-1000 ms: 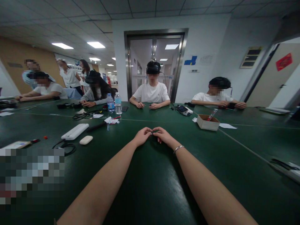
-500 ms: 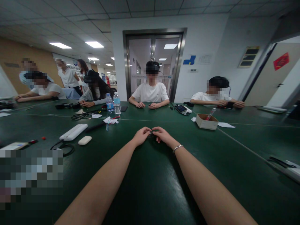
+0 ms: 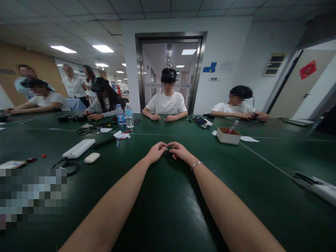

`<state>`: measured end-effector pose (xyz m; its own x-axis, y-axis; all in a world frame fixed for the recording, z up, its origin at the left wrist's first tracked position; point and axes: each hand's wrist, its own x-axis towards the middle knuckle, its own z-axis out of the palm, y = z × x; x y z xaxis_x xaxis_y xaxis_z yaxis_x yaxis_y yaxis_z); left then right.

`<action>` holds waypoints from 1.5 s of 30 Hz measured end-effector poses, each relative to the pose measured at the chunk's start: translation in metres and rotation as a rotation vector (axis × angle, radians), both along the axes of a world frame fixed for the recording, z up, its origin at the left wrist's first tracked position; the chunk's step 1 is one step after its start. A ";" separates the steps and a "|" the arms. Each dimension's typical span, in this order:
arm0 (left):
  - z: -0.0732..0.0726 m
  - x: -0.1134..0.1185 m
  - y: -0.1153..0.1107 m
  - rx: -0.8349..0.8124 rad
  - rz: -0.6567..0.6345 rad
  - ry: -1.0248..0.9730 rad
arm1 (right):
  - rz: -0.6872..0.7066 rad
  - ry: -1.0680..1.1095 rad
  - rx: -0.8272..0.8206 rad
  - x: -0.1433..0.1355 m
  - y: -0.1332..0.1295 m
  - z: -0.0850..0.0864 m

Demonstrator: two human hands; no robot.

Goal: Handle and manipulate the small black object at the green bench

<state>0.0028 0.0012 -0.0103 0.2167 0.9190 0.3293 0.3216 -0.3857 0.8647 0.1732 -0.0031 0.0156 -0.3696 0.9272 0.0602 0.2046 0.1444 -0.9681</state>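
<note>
Above the green table (image 3: 168, 196), both my arms reach forward and my fingertips meet. My left hand (image 3: 156, 153) is closed, with thumb and forefinger curled together. My right hand (image 3: 180, 153), below a silver bracelet (image 3: 196, 165), pinches right against it. A tiny greyish thing (image 3: 166, 149) shows between the fingertips, too small to name and mostly covered by the fingers.
To my left are a white power strip (image 3: 78, 148), a white rounded case (image 3: 92, 158) and black cables. Two water bottles (image 3: 128, 115) stand further off. A small cardboard box (image 3: 228, 137) sits ahead right. Several people sit around the table.
The view has turned slightly, so the surroundings sit a little further left. My right fingertips have come a little closer to the left ones.
</note>
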 end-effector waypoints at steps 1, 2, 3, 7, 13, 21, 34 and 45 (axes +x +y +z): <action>0.000 0.000 0.000 0.003 -0.003 0.000 | 0.002 0.005 0.003 0.000 0.000 -0.001; 0.000 -0.001 0.000 0.006 -0.004 0.002 | 0.002 0.008 0.004 0.000 0.000 -0.001; 0.000 -0.001 0.000 0.010 -0.004 0.005 | -0.001 0.009 0.005 0.000 0.000 -0.001; 0.003 0.000 -0.003 0.009 -0.008 0.000 | -0.029 0.004 -0.013 -0.001 -0.002 0.001; 0.004 0.000 -0.004 0.006 -0.009 0.005 | -0.026 -0.014 -0.042 -0.001 -0.002 0.003; 0.004 0.001 -0.003 0.010 0.013 0.009 | -0.028 0.009 -0.025 -0.001 -0.001 0.002; 0.004 0.000 -0.002 0.014 0.018 0.009 | 0.009 0.035 -0.026 0.000 -0.002 0.003; 0.004 0.001 -0.003 -0.055 -0.014 -0.004 | 0.056 0.045 -0.003 0.002 0.002 -0.002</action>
